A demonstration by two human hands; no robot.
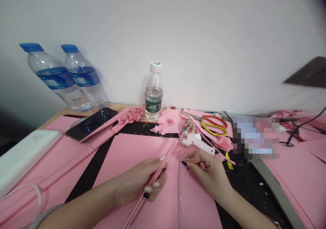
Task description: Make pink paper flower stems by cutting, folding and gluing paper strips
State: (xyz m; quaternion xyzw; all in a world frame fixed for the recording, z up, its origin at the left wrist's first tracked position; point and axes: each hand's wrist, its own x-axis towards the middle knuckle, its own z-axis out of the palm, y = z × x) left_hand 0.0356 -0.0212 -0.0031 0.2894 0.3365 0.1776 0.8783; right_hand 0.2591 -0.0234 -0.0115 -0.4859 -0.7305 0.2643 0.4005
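Note:
My left hand point(146, 178) is closed around thin folded pink paper strips point(170, 151), which slant from lower left to upper right. To its right, my right hand point(207, 168) has thumb and fingertips pressed together; whatever is between them, if anything, is too small to make out. Under both hands lies a large pink sheet point(119, 154). A clear glue stick point(180, 195) runs down the sheet between the hands, from a white glue gun point(197, 141) just beyond my right hand.
Behind stand a small water bottle point(153, 98) and two large leaning bottles point(54, 79) point(85, 74). Scissors point(215, 125), pink paper flowers point(131, 116) and a phone point(93, 123) lie nearer. A white box point(30, 154) is at left; pink sheets point(300, 174) are at right.

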